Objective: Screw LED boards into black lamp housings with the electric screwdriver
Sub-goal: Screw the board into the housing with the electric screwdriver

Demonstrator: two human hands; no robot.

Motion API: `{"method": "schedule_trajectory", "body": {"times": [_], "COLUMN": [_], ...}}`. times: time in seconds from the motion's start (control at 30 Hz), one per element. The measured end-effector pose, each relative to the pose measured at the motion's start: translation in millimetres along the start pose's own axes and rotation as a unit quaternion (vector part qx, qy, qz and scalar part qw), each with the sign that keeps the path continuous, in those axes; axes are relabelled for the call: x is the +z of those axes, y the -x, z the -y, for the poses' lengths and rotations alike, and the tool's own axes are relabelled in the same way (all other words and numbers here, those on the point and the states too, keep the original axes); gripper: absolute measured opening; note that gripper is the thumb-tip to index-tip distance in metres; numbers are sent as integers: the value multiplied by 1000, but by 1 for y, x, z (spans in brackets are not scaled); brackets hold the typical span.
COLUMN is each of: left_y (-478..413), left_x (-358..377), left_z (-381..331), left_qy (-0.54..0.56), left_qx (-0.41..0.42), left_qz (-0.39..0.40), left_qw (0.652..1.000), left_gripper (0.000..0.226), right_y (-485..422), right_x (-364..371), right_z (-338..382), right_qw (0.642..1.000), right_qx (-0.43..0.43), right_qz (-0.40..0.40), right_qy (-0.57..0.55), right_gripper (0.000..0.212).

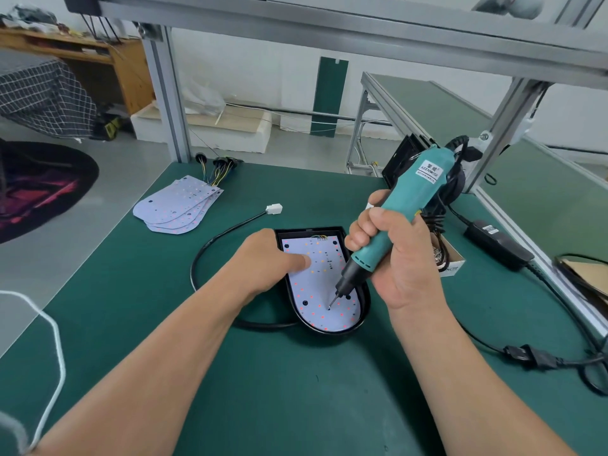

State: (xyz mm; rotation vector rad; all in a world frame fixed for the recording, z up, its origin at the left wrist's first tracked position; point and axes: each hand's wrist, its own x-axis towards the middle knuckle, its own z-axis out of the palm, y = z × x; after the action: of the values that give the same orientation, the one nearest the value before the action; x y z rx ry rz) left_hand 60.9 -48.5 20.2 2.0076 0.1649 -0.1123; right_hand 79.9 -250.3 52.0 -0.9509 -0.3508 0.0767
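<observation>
LED board seated in black lamp housing, mid green table; screwdriver bit on it.
Board's long axis runs far to near; square end away, rounded end toward the person; electric screwdriver leans up and right, bit touching the board near the rounded end; right hand wrapped round its teal body; left hand presses one straight digit flat on the board; spare boards stacked far left; black cable curves around the housing's left side.

I count one black housing with one LED board in it, what looks like four spare boards stacked back-left of that housing, and one electric screwdriver above it.
</observation>
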Motion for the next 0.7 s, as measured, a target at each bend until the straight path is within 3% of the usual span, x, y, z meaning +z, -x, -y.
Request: {"method": "schedule_trajectory", "body": {"times": [0.4, 0.7], "left_y": [1, -1], "left_x": [0, 1], "left_z": [-1, 0], "left_qy": [1, 13], "left_qx": [7, 6], "left_qz": [7, -1], "left_qw": [1000, 1000], "left_gripper": [38, 49], "right_y": [5, 16], "right_x": [4, 20], "right_z": [4, 7], "right_qw": [998, 987], "right_qx": [-21, -45], "right_qz": [26, 115], "right_qy": [47, 106], "right_gripper": [18, 15]}}
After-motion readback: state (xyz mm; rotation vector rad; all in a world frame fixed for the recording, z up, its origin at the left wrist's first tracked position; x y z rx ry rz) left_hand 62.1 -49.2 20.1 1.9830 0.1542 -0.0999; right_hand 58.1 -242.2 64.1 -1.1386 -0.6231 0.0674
